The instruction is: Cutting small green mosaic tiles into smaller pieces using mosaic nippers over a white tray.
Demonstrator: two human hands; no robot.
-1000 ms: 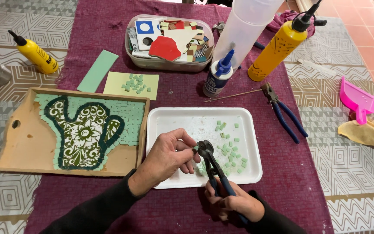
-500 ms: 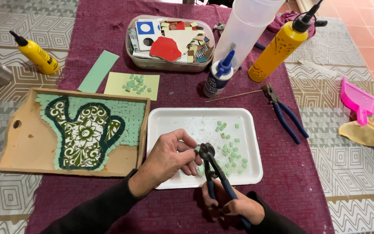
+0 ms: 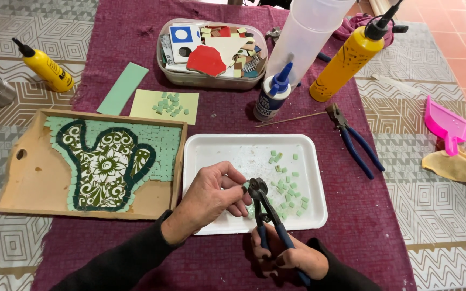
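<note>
My right hand [image 3: 287, 256] grips the blue handles of wheeled tile nippers [image 3: 264, 207], whose black jaws sit over the near left part of a white tray [image 3: 206, 148]. My left hand [image 3: 211, 196] pinches a small pale green tile piece right at the jaws; the piece is mostly hidden by my fingers. Several small green tile bits [image 3: 288, 180] lie scattered in the tray's right half. Left of the tray sits a wooden board with a green and white mosaic [image 3: 103, 161] shaped like a teapot.
Blue-handled pliers [image 3: 354, 143] and a thin stick lie right of the tray. Behind stand a small glue bottle [image 3: 272, 94], a yellow bottle [image 3: 349, 59], a clear tall container, and a tub of tile shards [image 3: 211, 51]. A yellow sheet with green bits [image 3: 165, 105] and a pink scoop [image 3: 449, 126] lie nearby.
The nippers' handles have shifted slightly left and the jaws have settled closer to my left fingertips. Everything on the table stays where it was.
</note>
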